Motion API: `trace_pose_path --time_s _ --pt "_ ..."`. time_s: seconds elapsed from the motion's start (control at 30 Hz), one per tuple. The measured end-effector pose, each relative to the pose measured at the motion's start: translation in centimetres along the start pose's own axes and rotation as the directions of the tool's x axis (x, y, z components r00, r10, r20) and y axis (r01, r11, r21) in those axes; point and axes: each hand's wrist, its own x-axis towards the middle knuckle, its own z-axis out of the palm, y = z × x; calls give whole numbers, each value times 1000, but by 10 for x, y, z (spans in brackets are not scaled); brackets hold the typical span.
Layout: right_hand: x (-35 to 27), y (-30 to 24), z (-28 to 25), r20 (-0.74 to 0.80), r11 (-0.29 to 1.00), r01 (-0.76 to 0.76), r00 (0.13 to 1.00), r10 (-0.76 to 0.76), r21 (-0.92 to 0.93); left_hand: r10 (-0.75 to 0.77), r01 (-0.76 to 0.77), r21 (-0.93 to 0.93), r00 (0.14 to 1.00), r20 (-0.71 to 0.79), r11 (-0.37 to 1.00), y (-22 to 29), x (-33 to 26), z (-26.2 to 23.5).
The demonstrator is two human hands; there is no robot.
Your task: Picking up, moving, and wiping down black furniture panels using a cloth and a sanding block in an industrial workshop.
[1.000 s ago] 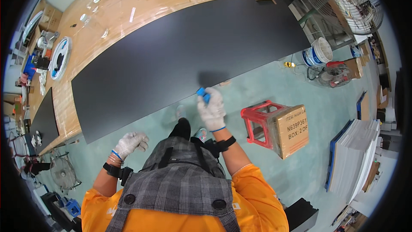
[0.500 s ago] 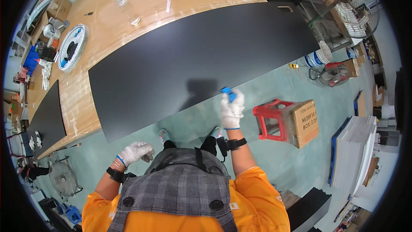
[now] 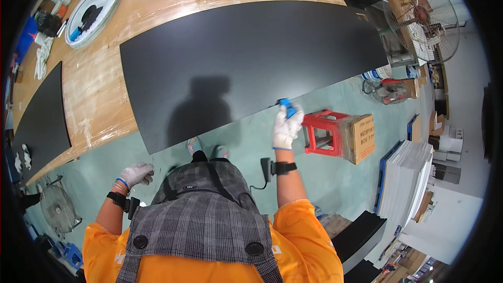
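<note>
My right hand (image 3: 287, 126), in a white glove, grips a small blue block-shaped tool (image 3: 287, 107). The tool is at the near edge of a large matte black panel (image 3: 251, 57), which lies flat on the table; I cannot tell whether it presses on the edge. Away from the panel, over the floor at my left side, hangs my left hand (image 3: 137, 174). It is gloved too, its fingers are curled in, and nothing shows in them.
The wrapped wooden table (image 3: 97, 94) also bears a round white lid (image 3: 112, 8) with blue and black bits, and another black panel (image 3: 44, 115). To my right stand a red stool (image 3: 325, 132), a carton (image 3: 361, 139), a wire fan (image 3: 422, 15) and stacked white sheets (image 3: 406, 178).
My view has shifted and turned, and my shadow lies farther left on the panel. My right hand stays at the panel's near edge with the blue tool. My left hand remains curled.
</note>
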Motion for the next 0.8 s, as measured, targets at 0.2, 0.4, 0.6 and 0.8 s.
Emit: trace_pose_path --time_s 0.2,0.4,0.6,0.8 --pt "-96 -4 23 255 942 306 908 -333 139 13 -9 34 994 -106 999 -44 1 4" --pt "-70 -19 17 199 963 -49 980 -5 265 69 -61 59 985 -159 996 -86 -5 16" --pt "-168 -22 48 214 742 550 728 -651 384 -23 7 -111 989 -145 994 -87 -29 23" --pt "-140 -24 44 132 964 232 960 -248 126 -35 23 -88 991 -133 996 -96 -28 -5"
